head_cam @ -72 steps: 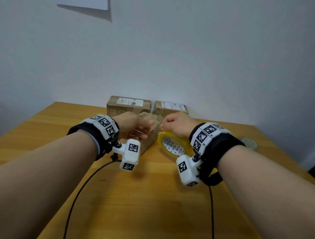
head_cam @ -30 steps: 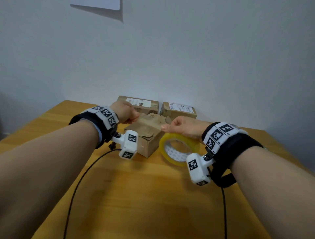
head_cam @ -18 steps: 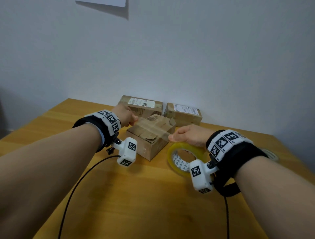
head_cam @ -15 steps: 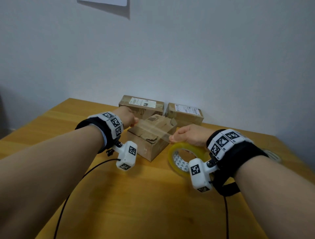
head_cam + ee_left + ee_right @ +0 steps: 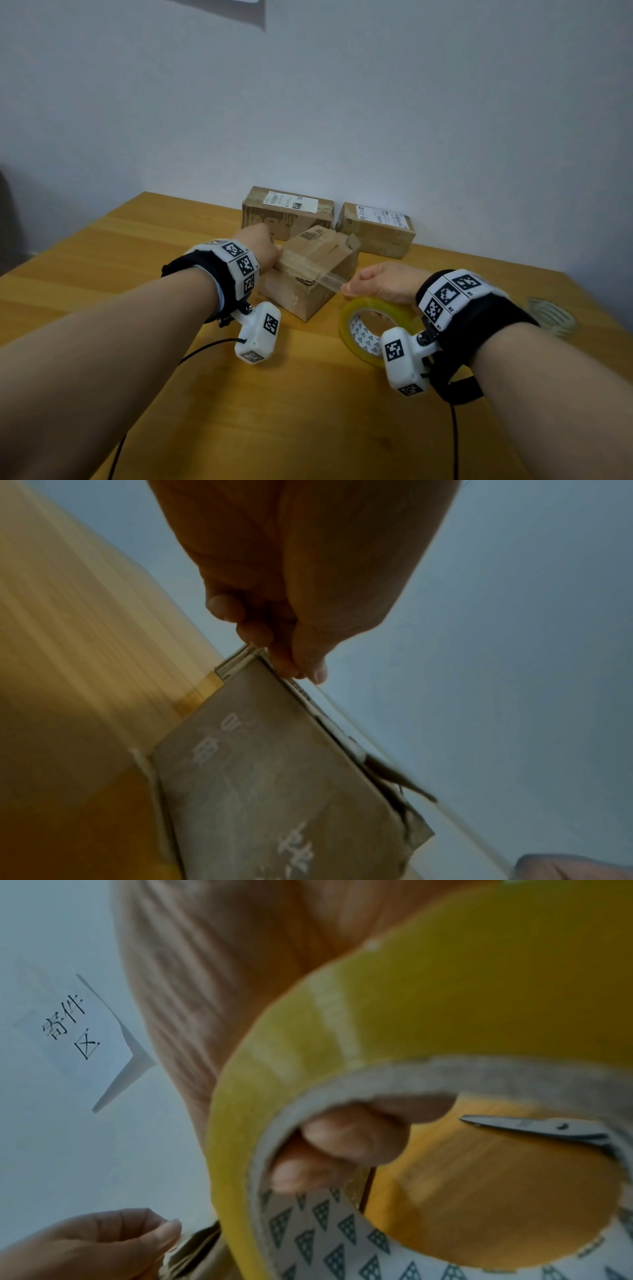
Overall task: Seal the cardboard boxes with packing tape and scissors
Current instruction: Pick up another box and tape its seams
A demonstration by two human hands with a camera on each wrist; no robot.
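Wooden counter (image 5: 308, 411), light honey planks, set against a pale wall. Three cardboard boxes on it — nearest box (image 5: 310, 274) sits at an angle, top flaps creased, clear tape across them. Behind it, against the wall, a longer labelled box (image 5: 287, 212) and, to its right, a smaller labelled box (image 5: 375, 229), side by side. Scissors (image 5: 534, 1127) lie on the wood. Near the right edge — a blurred, pale round thing (image 5: 551, 317), unclear what.

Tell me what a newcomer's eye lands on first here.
First, the clear tape strip stretched over the worn cardboard box mid-table, the left hand pinching its end at the box's far-left edge. Next, the yellow tape roll gripped by the right hand, right of the box.
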